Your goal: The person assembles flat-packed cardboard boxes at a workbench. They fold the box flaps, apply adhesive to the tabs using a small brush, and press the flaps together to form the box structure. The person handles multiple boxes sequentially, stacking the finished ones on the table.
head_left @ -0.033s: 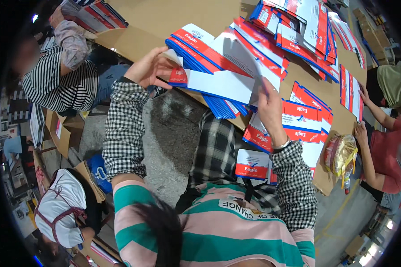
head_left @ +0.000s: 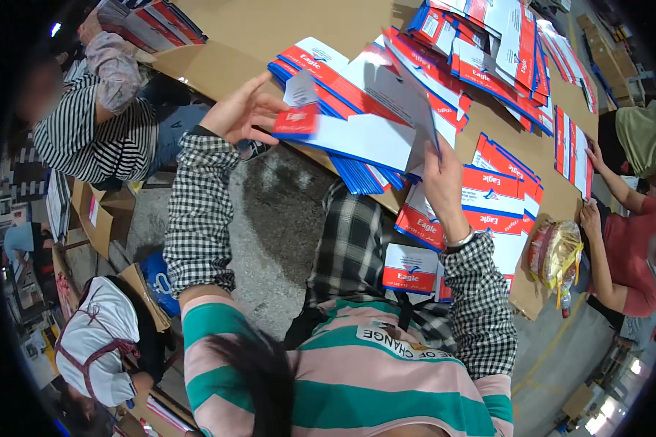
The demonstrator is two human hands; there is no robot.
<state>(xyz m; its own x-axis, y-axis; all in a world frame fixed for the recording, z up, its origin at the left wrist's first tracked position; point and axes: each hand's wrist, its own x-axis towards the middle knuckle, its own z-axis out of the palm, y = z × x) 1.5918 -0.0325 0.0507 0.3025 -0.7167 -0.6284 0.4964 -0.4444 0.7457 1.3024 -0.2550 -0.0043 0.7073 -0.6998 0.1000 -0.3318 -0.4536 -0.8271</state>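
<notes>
A red, white and blue printed cardboard box blank (head_left: 361,140) lies partly folded over a fanned stack of similar blanks (head_left: 335,87) at the table's near edge. My right hand (head_left: 442,175) pinches a raised grey-white panel at the blank's right end. Beside the left end, my left hand (head_left: 248,113) has its fingers apart, close to the small red end flap (head_left: 297,122). That flap is blurred and stands partly up, and I cannot tell whether a fingertip touches it. More flat blanks (head_left: 492,189) lie to the right of my right hand.
A heap of blanks (head_left: 488,65) covers the far right of the cardboard-topped table (head_left: 270,29). At right, a co-worker's hands (head_left: 590,175) hold another blank near a yellow plastic package (head_left: 557,255). A person in striped clothing (head_left: 102,124) works at the left corner.
The small end flap has swung away from my left fingers, which are now more spread. The panel in my right hand has turned more upright.
</notes>
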